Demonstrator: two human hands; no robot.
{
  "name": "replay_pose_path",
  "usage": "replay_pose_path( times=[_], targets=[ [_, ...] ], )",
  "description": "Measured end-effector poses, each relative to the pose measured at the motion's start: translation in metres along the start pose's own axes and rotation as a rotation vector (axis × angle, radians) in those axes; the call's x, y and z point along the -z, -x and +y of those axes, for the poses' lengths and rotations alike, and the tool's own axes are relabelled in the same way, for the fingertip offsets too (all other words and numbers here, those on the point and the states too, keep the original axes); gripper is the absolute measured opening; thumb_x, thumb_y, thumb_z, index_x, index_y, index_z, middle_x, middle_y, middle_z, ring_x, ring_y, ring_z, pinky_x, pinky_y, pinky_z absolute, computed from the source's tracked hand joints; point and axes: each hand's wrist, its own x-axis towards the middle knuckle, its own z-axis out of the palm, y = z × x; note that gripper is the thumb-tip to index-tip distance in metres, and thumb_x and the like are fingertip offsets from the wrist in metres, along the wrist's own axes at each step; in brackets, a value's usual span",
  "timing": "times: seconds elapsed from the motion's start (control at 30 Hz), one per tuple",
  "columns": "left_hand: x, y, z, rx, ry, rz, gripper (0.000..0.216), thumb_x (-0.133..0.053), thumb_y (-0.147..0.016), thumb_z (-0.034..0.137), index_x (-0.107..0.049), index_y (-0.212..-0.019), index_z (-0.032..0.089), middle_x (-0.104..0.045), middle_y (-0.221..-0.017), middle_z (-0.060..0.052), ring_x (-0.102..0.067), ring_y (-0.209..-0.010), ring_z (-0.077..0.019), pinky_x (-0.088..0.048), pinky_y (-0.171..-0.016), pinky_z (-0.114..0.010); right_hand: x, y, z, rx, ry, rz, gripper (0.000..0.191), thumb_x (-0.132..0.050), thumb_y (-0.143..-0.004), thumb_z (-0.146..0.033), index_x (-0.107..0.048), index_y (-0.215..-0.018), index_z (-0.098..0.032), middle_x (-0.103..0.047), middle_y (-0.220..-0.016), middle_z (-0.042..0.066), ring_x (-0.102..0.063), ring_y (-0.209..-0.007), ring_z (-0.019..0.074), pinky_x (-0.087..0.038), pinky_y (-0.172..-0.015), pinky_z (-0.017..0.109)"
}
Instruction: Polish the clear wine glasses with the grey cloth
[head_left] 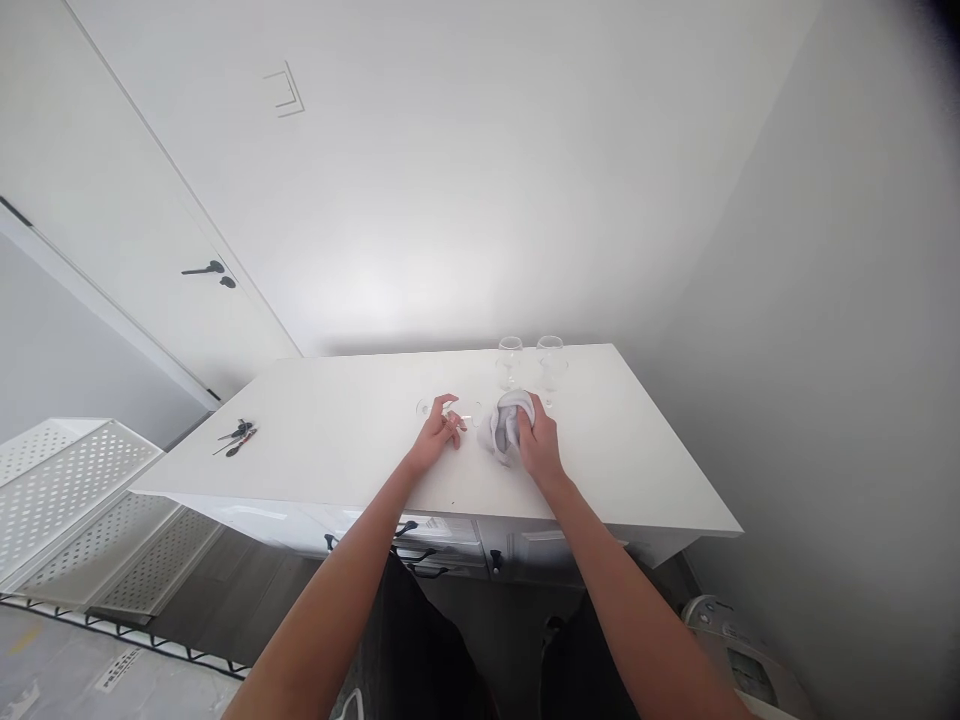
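Observation:
My left hand [438, 432] is closed around the stem of a clear wine glass [424, 408] tipped on its side above the cabinet top. The round foot shows to the left of my fingers, and the other end points toward the cloth. A light grey cloth [501, 428] is bunched in my right hand [541, 442], its folds hanging toward the left. The cloth hides part of the glass. Two more clear glasses, a left one [510, 362] and a right one [551, 362], stand upright just behind my right hand.
A white cabinet [337, 430] with dark handles stands against the wall. Keys [238, 434] lie near its left end. Perforated white baskets [75, 480] sit at the lower left, and a white appliance with a display [742, 640] is on the lower right.

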Motion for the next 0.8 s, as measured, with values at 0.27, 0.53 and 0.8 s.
replay_pose_path(
  times=[0.27,0.53,0.8],
  targets=[
    [0.001,-0.001,0.003,0.014,0.050,0.001,0.049,-0.057,-0.098,0.058,-0.047,-0.135,0.028,-0.065,-0.081,0.000,-0.061,-0.074,-0.0180,-0.043,-0.077,-0.033,0.016,0.012,0.007,-0.225,-0.395,-0.020,0.030,-0.042,-0.096,-0.044,-0.061,-0.104,-0.023,-0.069,-0.103,0.007,-0.067,-0.089,0.0205,-0.056,-0.077,0.031],
    [0.000,-0.001,0.005,0.023,0.038,0.045,0.046,-0.054,-0.100,0.055,-0.044,-0.136,0.030,-0.067,-0.095,-0.002,-0.058,-0.069,-0.0141,-0.041,-0.070,-0.030,0.040,0.023,0.003,-0.390,-0.430,-0.060,0.050,-0.068,-0.075,-0.028,-0.060,-0.124,-0.026,-0.067,-0.098,0.005,-0.064,-0.081,0.0209,-0.054,-0.062,0.029],
    [-0.001,-0.001,0.009,0.037,-0.006,0.062,0.051,-0.058,-0.096,0.059,-0.043,-0.134,0.029,-0.067,-0.085,0.000,-0.058,-0.067,-0.0147,-0.041,-0.069,-0.029,0.053,0.016,-0.024,-0.448,-0.667,-0.029,0.043,-0.060,-0.072,-0.024,-0.067,-0.114,-0.021,-0.067,-0.093,0.006,-0.062,-0.076,0.0199,-0.048,-0.056,0.027]
  ],
)
